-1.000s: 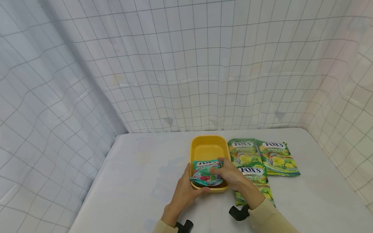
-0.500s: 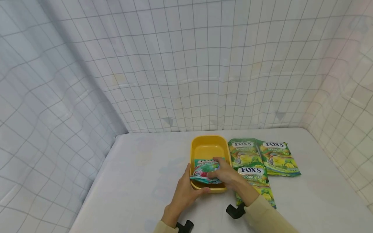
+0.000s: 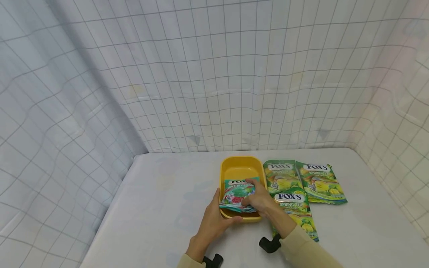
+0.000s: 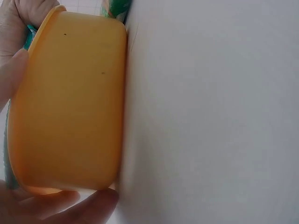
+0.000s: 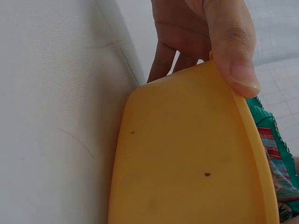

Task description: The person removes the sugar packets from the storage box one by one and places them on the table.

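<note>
A yellow plastic tub [image 3: 239, 172] stands on the white table. My left hand [image 3: 214, 219] holds its near left corner, fingers along the left wall and thumb over the near rim. The right wrist view shows that thumb [image 5: 240, 72] hooked over the edge. Inside the tub's near half lies a teal Fox's candy bag [image 3: 234, 194], its near end bunched up. My right hand [image 3: 263, 201] grips the bag's right side, thumb on its front and fingers at its far right. Part of the bag is hidden behind this hand.
Three green Fox's Spring Tea candy bags lie right of the tub: one at the back [image 3: 281, 175], one further right [image 3: 321, 182], one nearer [image 3: 296, 208], partly under my right forearm. Gridded white curtain [image 3: 228, 93] surrounds the table [image 3: 161, 208].
The teal candy bag has shifted slightly toward the back of the tub. My right hand has moved with it, a little left and away from me. My left hand stays at the tub's corner.
</note>
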